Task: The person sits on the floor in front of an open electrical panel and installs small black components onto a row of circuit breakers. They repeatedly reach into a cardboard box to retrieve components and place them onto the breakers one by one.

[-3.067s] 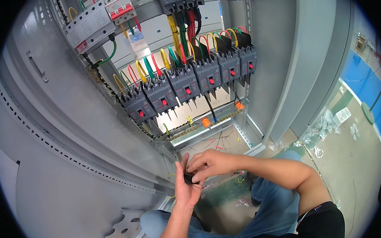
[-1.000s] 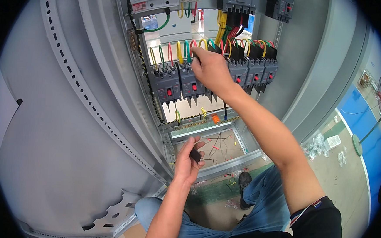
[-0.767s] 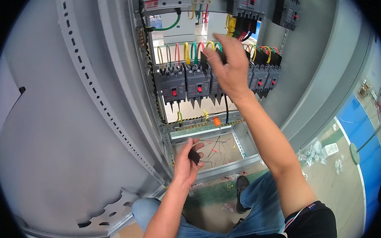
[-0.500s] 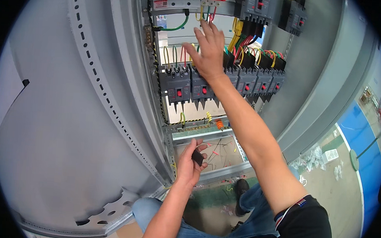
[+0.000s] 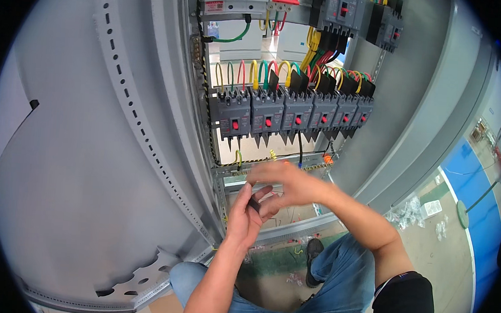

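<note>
Loosely curled left fingers (image 5: 257,205) cradling small black parts (image 5: 254,204), right fingers (image 5: 266,175) touching

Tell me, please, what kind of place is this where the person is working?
Probably an electrical workshop or factory floor. The person sits at an open grey electrical cabinet with a row of black circuit breakers and coloured wires, and the floor is painted blue.

Grey cabinet frame (image 5: 148,144) with mounted black breakers (image 5: 290,110).
</note>
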Demonstrator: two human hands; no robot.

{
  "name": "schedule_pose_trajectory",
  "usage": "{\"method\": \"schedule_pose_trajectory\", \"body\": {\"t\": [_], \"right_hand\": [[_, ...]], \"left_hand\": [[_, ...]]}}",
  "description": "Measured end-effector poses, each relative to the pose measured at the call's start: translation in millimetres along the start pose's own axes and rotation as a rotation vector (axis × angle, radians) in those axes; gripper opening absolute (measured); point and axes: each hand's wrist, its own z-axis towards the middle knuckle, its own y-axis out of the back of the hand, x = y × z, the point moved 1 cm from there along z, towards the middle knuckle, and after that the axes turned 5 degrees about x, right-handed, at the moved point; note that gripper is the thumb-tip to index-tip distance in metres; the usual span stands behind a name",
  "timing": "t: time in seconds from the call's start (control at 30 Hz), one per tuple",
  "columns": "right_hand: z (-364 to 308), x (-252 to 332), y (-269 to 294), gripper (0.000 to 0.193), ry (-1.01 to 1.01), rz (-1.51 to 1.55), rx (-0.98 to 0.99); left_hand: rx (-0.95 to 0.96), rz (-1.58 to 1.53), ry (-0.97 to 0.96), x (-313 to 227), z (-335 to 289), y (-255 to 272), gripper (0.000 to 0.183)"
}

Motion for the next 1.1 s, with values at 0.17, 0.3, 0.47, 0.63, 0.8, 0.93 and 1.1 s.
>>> {"method": "schedule_pose_trajectory", "body": {"t": [0.17,0.3,0.47,0.63,0.8,0.93,1.1], "right_hand": [[-41,-15,-40,0.072,-0.219,0.497,0.049],[-50,-13,-41,0.073,-0.316,0.782,0.026],[-66,-20,-42,0.075,-0.411,0.892,0.008],[-78,-28,-38,0.072,-0.389,0.796,-0.016],[-71,-4,-32,0.067,-0.334,0.711,-0.012],[-74,-10,-34,0.067,-0.343,0.725,-0.03],[-77,-15,-36,0.066,-0.363,0.939,-0.053]], "left_hand": [[0.099,0.022,0.006,9,4,-6,0.055],[0.18,0.016,0.114,18,5,12,0.06],[0.15,0.089,0.13,26,9,1,0.061],[0.172,0.11,0.169,25,9,-13,0.074],[0.17,0.241,0.225,26,7,-2,0.077],[0.25,0.079,0.23,30,10,2,0.073],[0.267,0.037,0.204,19,4,-12,0.07]]}}
